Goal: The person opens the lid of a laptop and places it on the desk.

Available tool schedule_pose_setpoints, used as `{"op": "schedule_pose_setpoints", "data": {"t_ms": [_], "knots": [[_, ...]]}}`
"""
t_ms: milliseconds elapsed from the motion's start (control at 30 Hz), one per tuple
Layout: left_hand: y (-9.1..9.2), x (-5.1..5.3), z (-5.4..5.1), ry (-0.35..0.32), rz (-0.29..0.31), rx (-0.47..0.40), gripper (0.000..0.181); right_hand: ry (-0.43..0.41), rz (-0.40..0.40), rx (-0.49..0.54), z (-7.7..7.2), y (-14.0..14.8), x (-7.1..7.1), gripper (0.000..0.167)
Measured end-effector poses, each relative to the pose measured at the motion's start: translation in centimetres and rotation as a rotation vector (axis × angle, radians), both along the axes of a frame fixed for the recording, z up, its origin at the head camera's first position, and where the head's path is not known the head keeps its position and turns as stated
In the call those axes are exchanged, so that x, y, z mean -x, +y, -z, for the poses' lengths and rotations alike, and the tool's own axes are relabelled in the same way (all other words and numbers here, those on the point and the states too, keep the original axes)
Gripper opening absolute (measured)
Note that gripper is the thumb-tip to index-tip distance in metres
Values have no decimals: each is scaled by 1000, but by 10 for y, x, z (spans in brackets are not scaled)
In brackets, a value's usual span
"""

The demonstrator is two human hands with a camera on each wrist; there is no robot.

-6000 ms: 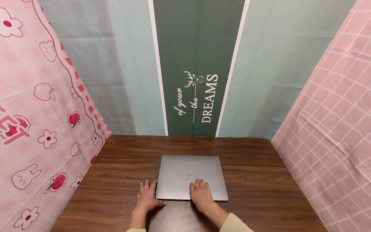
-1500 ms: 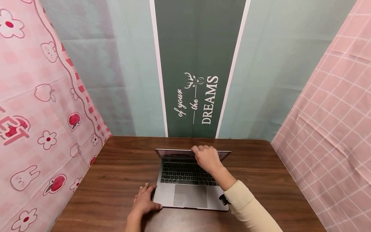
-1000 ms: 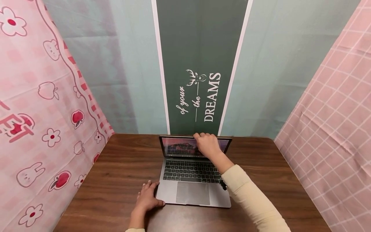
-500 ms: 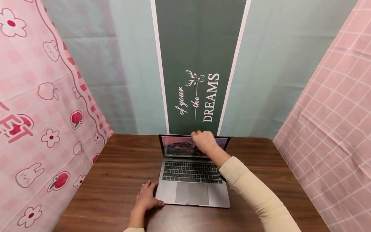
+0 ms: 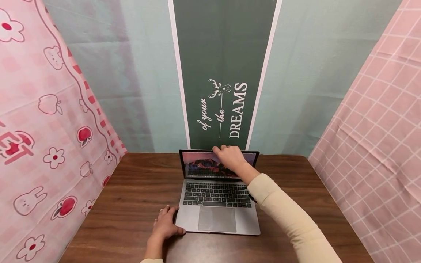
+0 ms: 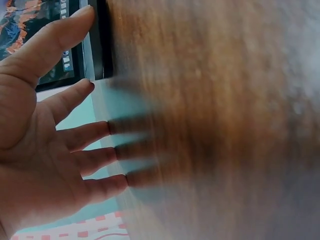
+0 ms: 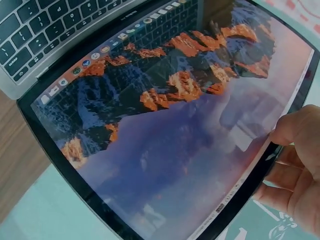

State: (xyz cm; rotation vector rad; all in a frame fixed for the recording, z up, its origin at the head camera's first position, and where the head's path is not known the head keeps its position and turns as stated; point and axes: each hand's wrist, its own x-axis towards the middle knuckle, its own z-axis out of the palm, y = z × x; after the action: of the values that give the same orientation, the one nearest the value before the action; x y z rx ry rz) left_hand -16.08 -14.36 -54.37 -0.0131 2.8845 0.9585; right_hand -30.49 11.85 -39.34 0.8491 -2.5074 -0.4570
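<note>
A grey laptop (image 5: 187, 219) lies on the wooden table with its lid raised. Its lit screen (image 7: 165, 140) shows a mountain desktop picture. My right hand (image 5: 231, 157) grips the top edge of the lid, thumb on the screen side and fingers behind, as the right wrist view (image 7: 300, 165) shows. At the laptop's front left corner rests my left hand (image 5: 165, 223), thumb at the front edge and fingers spread along the left side. In the left wrist view the left hand's fingers (image 6: 90, 135) are nearly straight, their tips on the tabletop.
The brown wooden table (image 5: 131, 190) extends on both sides of the laptop. Behind it hangs a green and pale blue curtain (image 5: 227, 54) with white lettering. Pink patterned cloth (image 5: 65, 146) hangs at the left and pink checked cloth (image 5: 371, 128) at the right.
The laptop was closed at first, with my right hand on its lid. The lid has since swung up and back in my right hand, and the screen has lit. My left hand stays by the corner.
</note>
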Motion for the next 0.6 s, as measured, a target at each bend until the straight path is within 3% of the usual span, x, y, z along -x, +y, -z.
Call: {"op": "schedule_pose_setpoints", "data": {"t_ms": [133,333,600], "knots": [[1,1,0,1,0,1,86,-22,41,8,1,-2,8,53],[-1,1,1,-2,-18,2,86,-13,43,114,6,-1,23,38],[-3,0,2,7,-28,14,86,12,79,245,14,0,41,37]]}}
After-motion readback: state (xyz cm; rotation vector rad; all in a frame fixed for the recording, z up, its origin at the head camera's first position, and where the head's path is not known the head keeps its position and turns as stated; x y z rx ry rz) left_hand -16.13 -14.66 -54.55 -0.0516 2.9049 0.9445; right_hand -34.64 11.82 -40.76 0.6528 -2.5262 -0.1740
